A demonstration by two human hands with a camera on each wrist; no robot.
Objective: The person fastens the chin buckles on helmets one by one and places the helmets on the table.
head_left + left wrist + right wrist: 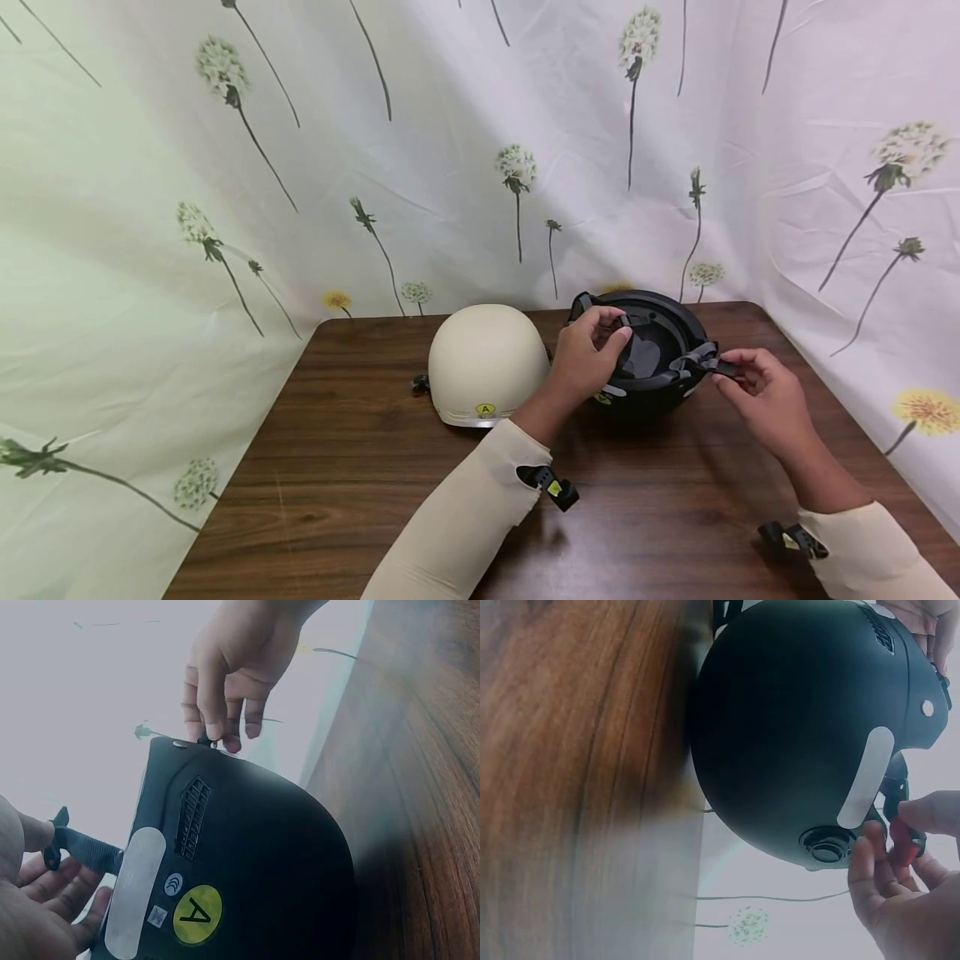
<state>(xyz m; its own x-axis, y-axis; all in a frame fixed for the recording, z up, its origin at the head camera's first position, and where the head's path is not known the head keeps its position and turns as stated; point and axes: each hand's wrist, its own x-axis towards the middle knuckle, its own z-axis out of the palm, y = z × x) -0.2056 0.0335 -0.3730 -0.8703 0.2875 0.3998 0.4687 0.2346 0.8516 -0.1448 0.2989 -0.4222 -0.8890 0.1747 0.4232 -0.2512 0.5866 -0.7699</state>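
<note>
A black helmet (637,407) lies upside down on the table, its padded inside facing up. My left hand (587,352) reaches over its left side and pinches a dark plastic fitting on the end of a chin strap (91,850). At the opposite side, my right hand (772,404) holds the other strap's buckle (904,841), which shows a red part between thumb and fingers. Both straps stretch out from the helmet's rim. A yellow "A" sticker (197,914) marks the black shell beside a pale strip.
Left of the black helmet, a cream helmet (487,358) stands dome up, with a dark fitting (420,384) protruding at its left. The brown wooden table (315,483) ends at a white curtain (450,167) printed with dandelions, behind and at both sides.
</note>
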